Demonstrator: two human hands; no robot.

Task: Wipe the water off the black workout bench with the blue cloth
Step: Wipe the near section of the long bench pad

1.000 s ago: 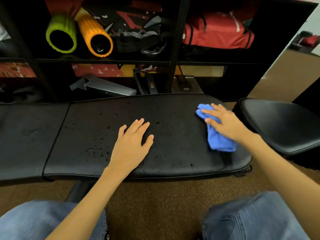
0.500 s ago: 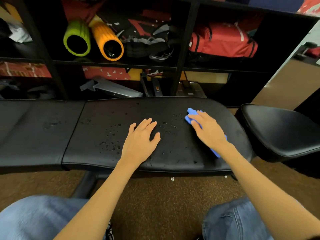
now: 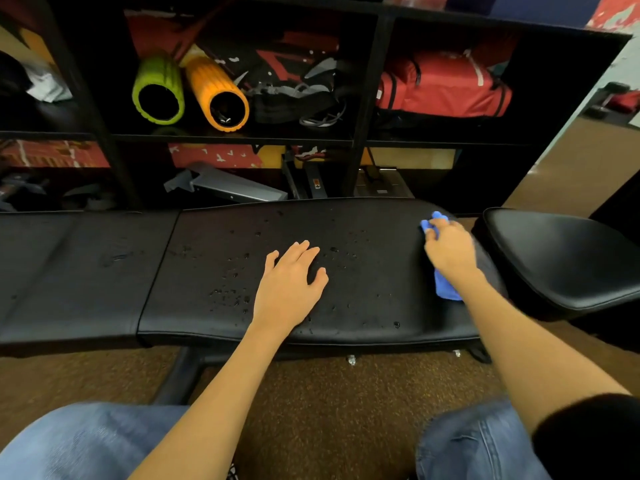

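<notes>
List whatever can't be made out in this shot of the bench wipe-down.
Head view only:
Blue cloth: mostly covered by the right hand.
Right hand's fingers: motion-blurred, grip unclear.
Black workout bench: left end cut off by the frame edge.
Bench surface under the left hand: hidden.

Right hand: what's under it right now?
The blue cloth, pressed to the black bench by the right hand. Its two ends show; its middle, and any water beneath, are covered.
</notes>
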